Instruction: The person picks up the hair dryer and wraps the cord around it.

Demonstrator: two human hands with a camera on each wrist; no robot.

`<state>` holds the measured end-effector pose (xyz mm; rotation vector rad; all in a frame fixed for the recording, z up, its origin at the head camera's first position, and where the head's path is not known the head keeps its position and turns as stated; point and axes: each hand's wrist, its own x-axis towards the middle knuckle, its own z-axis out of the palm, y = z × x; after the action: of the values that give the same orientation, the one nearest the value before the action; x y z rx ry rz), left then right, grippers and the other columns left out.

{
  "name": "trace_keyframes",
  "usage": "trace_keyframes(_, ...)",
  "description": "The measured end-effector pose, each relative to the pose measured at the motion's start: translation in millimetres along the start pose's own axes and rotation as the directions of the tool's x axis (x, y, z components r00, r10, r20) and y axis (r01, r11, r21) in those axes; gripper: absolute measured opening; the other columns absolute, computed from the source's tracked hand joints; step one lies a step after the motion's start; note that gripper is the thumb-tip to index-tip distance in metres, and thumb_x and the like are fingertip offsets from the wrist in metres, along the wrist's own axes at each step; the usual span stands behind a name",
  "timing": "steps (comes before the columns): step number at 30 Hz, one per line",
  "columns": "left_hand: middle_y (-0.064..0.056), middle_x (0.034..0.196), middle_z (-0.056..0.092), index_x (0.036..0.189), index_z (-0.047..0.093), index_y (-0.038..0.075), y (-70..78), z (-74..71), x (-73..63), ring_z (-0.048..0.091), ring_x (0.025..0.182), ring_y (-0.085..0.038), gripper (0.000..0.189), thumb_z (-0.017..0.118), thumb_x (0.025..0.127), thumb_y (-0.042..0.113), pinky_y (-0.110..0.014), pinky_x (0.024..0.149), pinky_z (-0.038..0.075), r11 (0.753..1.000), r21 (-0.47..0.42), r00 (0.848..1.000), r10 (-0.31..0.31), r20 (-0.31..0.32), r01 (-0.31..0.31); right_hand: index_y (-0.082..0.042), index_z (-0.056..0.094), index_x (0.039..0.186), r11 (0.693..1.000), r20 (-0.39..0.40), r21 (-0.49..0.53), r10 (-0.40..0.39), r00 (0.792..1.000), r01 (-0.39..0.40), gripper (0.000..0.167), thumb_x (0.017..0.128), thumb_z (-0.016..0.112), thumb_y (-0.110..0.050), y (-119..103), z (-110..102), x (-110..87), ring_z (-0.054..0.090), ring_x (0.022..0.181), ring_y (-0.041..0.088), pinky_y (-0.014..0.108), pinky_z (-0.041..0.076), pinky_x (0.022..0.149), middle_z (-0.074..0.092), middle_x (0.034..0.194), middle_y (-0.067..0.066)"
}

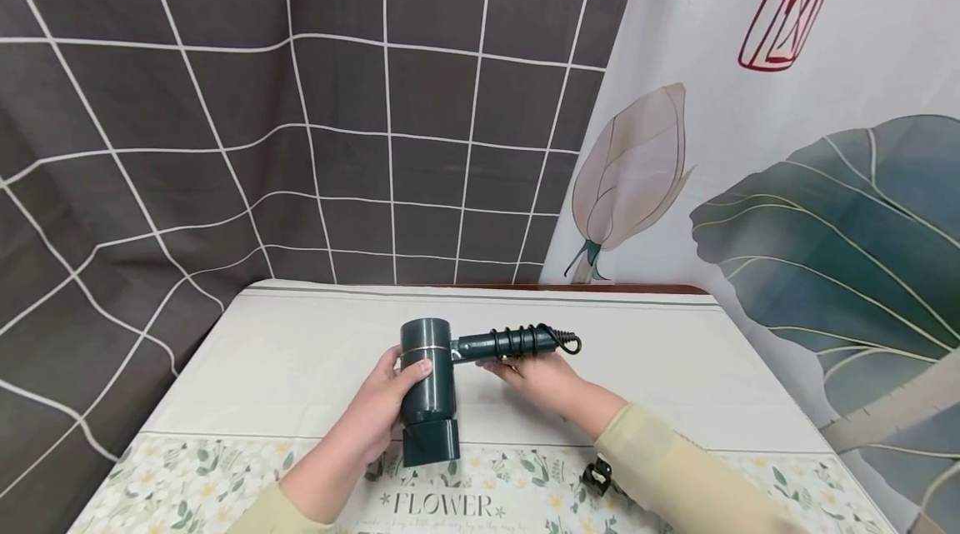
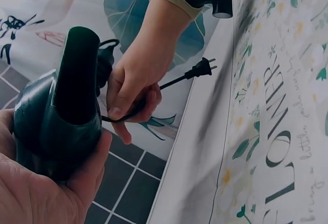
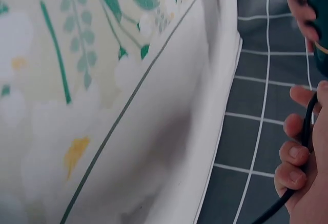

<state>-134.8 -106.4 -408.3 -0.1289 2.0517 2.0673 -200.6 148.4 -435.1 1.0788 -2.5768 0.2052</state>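
A dark green hair dryer (image 1: pixel 431 388) is held above the table, its nozzle (image 1: pixel 431 442) pointing toward the near edge. My left hand (image 1: pixel 375 405) grips the barrel, thumb across the top. The handle (image 1: pixel 476 347) extends right, with a black power cord (image 1: pixel 522 341) wound around it in several loops. Beside the handle, my right hand (image 1: pixel 547 384) holds the cord's free length; in the right wrist view, curled fingers surround that cord (image 3: pixel 307 126). A two-pin plug (image 2: pixel 199 69) sticks out past the right hand in the left wrist view.
Below lies a table with a white and floral cloth (image 1: pixel 300 367) printed with the word FLOWER. A dark gridded curtain (image 1: pixel 435 167) and a white curtain with leaf prints (image 1: pixel 645 34) hang behind. A small black device (image 1: pixel 597 476) sits by the right sleeve.
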Motion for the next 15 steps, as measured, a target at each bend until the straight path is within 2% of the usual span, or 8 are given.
trace_keyframes(1,-0.023,0.134,0.053,0.156,0.017,0.008,0.6,-0.3,0.5,0.062,0.109,-0.027,0.092,0.068,0.091,0.048,-0.048,0.097,0.047,1.0,-0.003,1.0,0.004,-0.003,-0.004,-0.021,0.073,0.115,0.991,-0.018,0.12,0.061,0.998,-0.059,0.024,0.095,0.067,-0.032,-3,0,2.5,0.067,0.083,0.012,0.032,0.055,0.076,0.071,0.094,-0.004)
trace_keyframes(3,-0.022,0.132,0.053,0.155,0.017,0.008,2.5,-0.9,1.0,0.063,0.106,-0.025,0.091,0.068,0.091,0.047,-0.046,0.094,0.049,1.0,-0.007,1.0,0.011,-0.011,-0.011,-0.023,0.075,0.113,0.98,0.03,0.169,0.101,0.994,-0.104,0.023,0.099,0.06,-0.035,-9,-3,5.5,0.069,0.086,0.013,0.036,0.055,0.077,0.073,0.099,-0.004)
trace_keyframes(5,-0.023,0.133,0.051,0.155,0.016,0.008,4.1,-1.8,0.8,0.063,0.105,-0.025,0.091,0.068,0.091,0.047,-0.045,0.091,0.05,1.0,-0.008,1.0,0.015,-0.02,-0.015,-0.023,0.075,0.112,0.978,0.074,0.169,0.114,0.991,-0.125,0.027,0.102,0.055,-0.037,-14,-7,6.9,0.069,0.084,0.011,0.036,0.055,0.076,0.074,0.1,-0.006)
trace_keyframes(8,-0.025,0.135,0.048,0.155,0.016,0.008,5.1,-3.0,-0.1,0.063,0.106,-0.027,0.09,0.067,0.092,0.046,-0.046,0.09,0.051,1.0,0.006,0.999,0.022,-0.035,-0.021,-0.023,0.074,0.112,0.971,0.117,0.182,0.138,0.983,-0.158,0.029,0.103,0.052,-0.038,-18,-9,7.2,0.065,0.076,0.008,0.036,0.054,0.072,0.073,0.092,-0.009)
trace_keyframes(12,-0.027,0.138,0.044,0.155,0.015,0.007,3.9,-4.4,0.3,0.063,0.107,-0.03,0.09,0.067,0.093,0.046,-0.048,0.088,0.052,0.999,0.03,0.998,0.03,-0.057,-0.029,-0.021,0.074,0.111,0.977,0.094,0.157,0.129,0.987,-0.143,0.025,0.102,0.056,-0.036,-20,-7,6.3,0.063,0.074,0.009,0.036,0.052,0.068,0.071,0.086,-0.008)
trace_keyframes(15,-0.027,0.138,0.044,0.156,0.016,0.007,2.5,-4.4,2.3,0.062,0.108,-0.031,0.092,0.069,0.091,0.047,-0.049,0.089,0.052,0.999,0.037,0.997,0.027,-0.074,-0.025,-0.018,0.073,0.114,0.985,0.062,0.126,0.114,0.992,-0.121,0.022,0.099,0.061,-0.029,-22,-7,5.0,0.065,0.077,0.012,0.036,0.053,0.069,0.072,0.089,-0.005)
